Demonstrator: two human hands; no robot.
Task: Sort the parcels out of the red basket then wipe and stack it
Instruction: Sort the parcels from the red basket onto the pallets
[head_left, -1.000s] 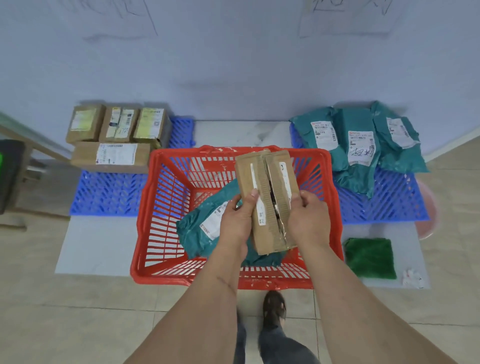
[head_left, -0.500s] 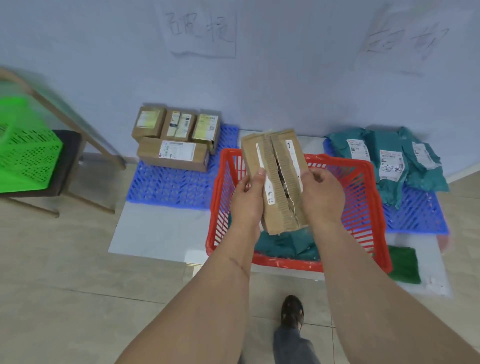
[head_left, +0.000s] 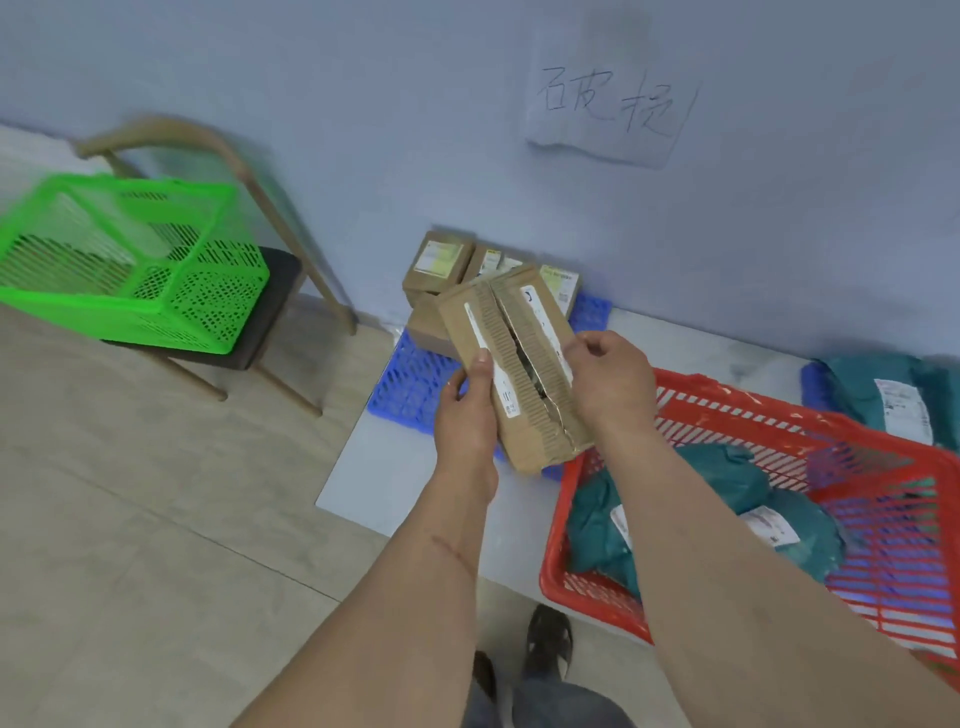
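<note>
A torn brown cardboard parcel (head_left: 511, 364) with a split down its middle is held up in both hands, over the blue pallet (head_left: 410, 389) on the left. My left hand (head_left: 465, 410) grips its left edge and my right hand (head_left: 613, 384) its right edge. The red basket (head_left: 883, 561) sits on the floor at the lower right, apart from the parcel, with teal mailer bags (head_left: 727, 499) inside. Several brown boxes (head_left: 441, 262) stand on the blue pallet by the wall, partly hidden behind the held parcel.
A green basket (head_left: 130, 260) rests on a dark stool (head_left: 270, 312) with wooden legs at the left. More teal bags (head_left: 893, 400) lie on another blue pallet at the far right. A handwritten paper sign (head_left: 605, 106) hangs on the wall. My shoes (head_left: 545, 639) show at the bottom.
The view has swung left and the parcel has moved with both hands from above the red basket toward the left pallet with the brown boxes. The green basket came fully into view.
</note>
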